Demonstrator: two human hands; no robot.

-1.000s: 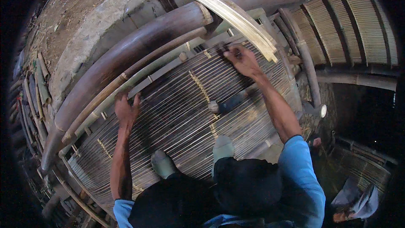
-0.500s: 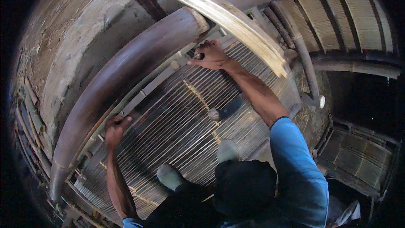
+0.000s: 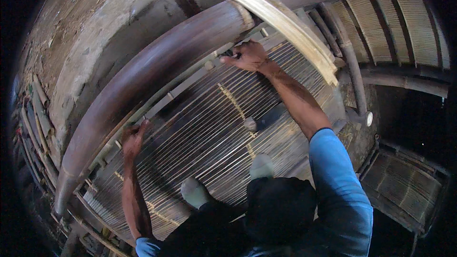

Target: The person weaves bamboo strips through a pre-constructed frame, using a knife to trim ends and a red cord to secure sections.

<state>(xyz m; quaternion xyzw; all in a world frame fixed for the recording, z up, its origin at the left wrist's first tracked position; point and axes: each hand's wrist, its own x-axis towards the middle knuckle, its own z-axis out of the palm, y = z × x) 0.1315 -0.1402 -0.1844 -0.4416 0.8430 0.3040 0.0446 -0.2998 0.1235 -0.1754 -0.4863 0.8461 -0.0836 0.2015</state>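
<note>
A large frame of thin parallel bamboo slats [image 3: 190,128] lies beneath my arms. Its far edge carries a bamboo rail [image 3: 183,78] with short pegs along it. At the left end of that rail is my left hand [image 3: 134,139], fingers curled over it and thumb raised. My right hand [image 3: 248,56] is farther off to the right, its fingers bent around the rail in a loose hook; the fingertips are partly hidden. Just beyond the rail lies a thick brown bamboo pole [image 3: 152,62]. Pale woven bindings [image 3: 231,99] cross the slats, with a small round knob [image 3: 250,124] beside them.
A pale split bamboo strip [image 3: 281,19] arches over the far right of the frame. More poles [image 3: 350,50] and a slatted panel [image 3: 400,19] stand to the right, above another slatted piece [image 3: 404,181]. Concrete [image 3: 95,43] lies far left. My feet [image 3: 194,191] are near the slats.
The whole view has shifted slightly, moving the frame and pole right and up in the picture. Both hands stay at the rail; my left thumb points more upward.
</note>
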